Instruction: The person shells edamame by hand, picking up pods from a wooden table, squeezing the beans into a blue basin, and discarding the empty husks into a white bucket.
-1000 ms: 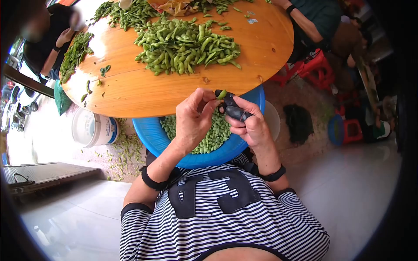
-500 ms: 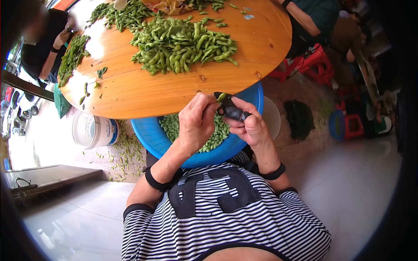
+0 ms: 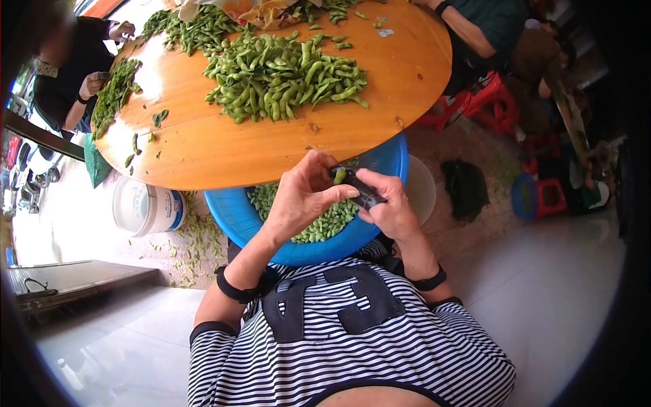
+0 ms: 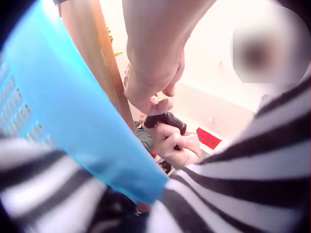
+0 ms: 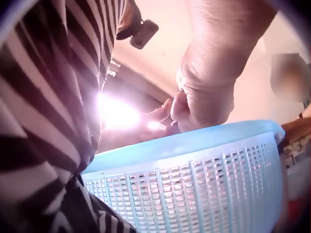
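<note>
Over a blue basin (image 3: 224, 217) of shelled green beans (image 3: 322, 225), both hands meet at one green soybean pod (image 3: 340, 176). My left hand (image 3: 303, 197) pinches at it, with its thumb stretched across toward the right hand. Black covers (image 3: 365, 195) wrap fingers of my right hand (image 3: 392, 209), which pinches the pod from the other side. In the left wrist view the black-covered fingers (image 4: 166, 120) touch the left fingertips. From the right wrist, the right hand (image 5: 206, 104) hangs above the basin's lattice wall (image 5: 194, 189), and the pod is hidden there.
A wooden table (image 3: 224, 152) ahead bears a big heap of soybean pods (image 3: 285, 78) and more piles behind. Left of the basin stands a white bucket (image 3: 146, 207), with pods scattered on the floor (image 3: 196, 247). Other people sit at both sides; red stools (image 3: 491, 102) stand right.
Both hands have shifted slightly lower, closer over the basin. The left thumb now reaches across toward the right hand, and the pod has turned and sits lower between the fingers.
</note>
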Demonstrator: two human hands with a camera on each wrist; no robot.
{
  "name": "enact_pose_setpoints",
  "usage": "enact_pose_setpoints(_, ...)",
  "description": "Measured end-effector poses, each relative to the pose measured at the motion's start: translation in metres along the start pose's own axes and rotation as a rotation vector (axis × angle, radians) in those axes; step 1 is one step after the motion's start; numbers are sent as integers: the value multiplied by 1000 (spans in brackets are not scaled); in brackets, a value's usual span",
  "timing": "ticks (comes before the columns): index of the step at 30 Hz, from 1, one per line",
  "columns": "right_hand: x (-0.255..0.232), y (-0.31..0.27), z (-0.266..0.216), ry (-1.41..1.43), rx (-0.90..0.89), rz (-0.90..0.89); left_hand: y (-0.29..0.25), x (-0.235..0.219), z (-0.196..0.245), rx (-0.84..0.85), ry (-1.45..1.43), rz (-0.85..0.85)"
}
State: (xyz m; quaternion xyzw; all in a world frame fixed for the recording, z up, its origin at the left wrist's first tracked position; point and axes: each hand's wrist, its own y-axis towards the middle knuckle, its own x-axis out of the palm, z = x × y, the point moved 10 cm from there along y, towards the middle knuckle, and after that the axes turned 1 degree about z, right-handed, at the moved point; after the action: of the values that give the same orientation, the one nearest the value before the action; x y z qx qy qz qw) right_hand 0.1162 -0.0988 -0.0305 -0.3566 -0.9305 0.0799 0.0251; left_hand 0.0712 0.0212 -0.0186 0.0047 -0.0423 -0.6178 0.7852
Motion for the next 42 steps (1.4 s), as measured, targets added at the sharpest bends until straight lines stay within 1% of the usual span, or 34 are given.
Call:
enact_pose_setpoints(2, 8, -3, -32, -223, -284, 51, -4, -5, 6, -26, 378, 61)
enact_pose_setpoints(3, 7, -4, -35, -228, -281, 53, -5, -4, 8, -20, 379, 63)
enact_pose_setpoints(5, 3, -3, -38, -281, -279, 44, -13, 2, 47, 353, 612, 130)
enact_pose_setpoints(6, 3, -3, -38, -333, -272, 34, -14, 0, 50, 358, 612, 131)
enact_pose_setpoints(8, 3, -1, -36, -352, -300, 45, -10, 0, 33, 139, 437, -23)
enact_pose_setpoints(9, 5, -2, -38, -367, -323, 56, -9, -1, 32, 143, 439, -20)
enact_pose_setpoints(10, 9, -2, -41, -367, -329, 54, -8, -3, 16, 25, 216, -21)
enact_pose_setpoints(11, 11, -4, -52, -425, -366, 133, -7, -2, 2, -91, -6, -23)
enact_pose_setpoints(12, 12, -6, -60, -481, -403, 213, -7, 2, 2, -85, -2, -22)
enact_pose_setpoints(14, 20, -7, -65, -573, -457, 262, -7, 0, -4, -127, -246, 144)
enact_pose_setpoints(15, 26, -9, -69, -634, -498, 285, -7, -1, -12, -190, -333, 213)
enact_pose_setpoints(16, 33, -11, -72, -695, -537, 307, -6, 3, -14, -182, -332, 213)
enact_pose_setpoints(18, 45, -16, -77, -723, -527, 280, -8, 0, -19, -116, -565, 308)
enact_pose_setpoints(20, 43, -19, -82, -665, -584, 336, -8, 1, -17, -97, -578, 307)
enact_pose_setpoints(22, 39, -17, -81, -666, -611, 359, -7, 5, -18, -137, -662, 268)
enact_pose_setpoints(23, 35, -17, -80, -666, -629, 382, -7, 4, -12, -102, -557, 200)
enact_pose_setpoints(24, 33, -17, -80, -664, -633, 383, -7, 4, -12, -98, -554, 200)
enact_pose_setpoints(26, 29, -13, -75, -655, -583, 357, -7, 6, -14, -106, -684, 211)
enact_pose_setpoints(28, 31, -15, -75, -670, -583, 352, -9, 6, -17, -106, -701, 183)
enact_pose_setpoints(30, 33, -18, -77, -705, -629, 381, -9, 8, -17, -97, -715, 148)
enact_pose_setpoints(34, 39, -23, -85, -695, -627, 371, -9, 11, -20, -135, -785, 175)
enact_pose_setpoints(36, 38, -18, -81, -714, -603, 318, -9, 9, -20, -141, -847, 209)
enact_pose_setpoints(40, 34, -15, -89, -654, -579, 267, -15, -2, -13, -200, -788, 253)
enact_pose_setpoints(42, 27, -9, -89, -537, -533, 218, -16, -5, -2, -119, -528, 158)
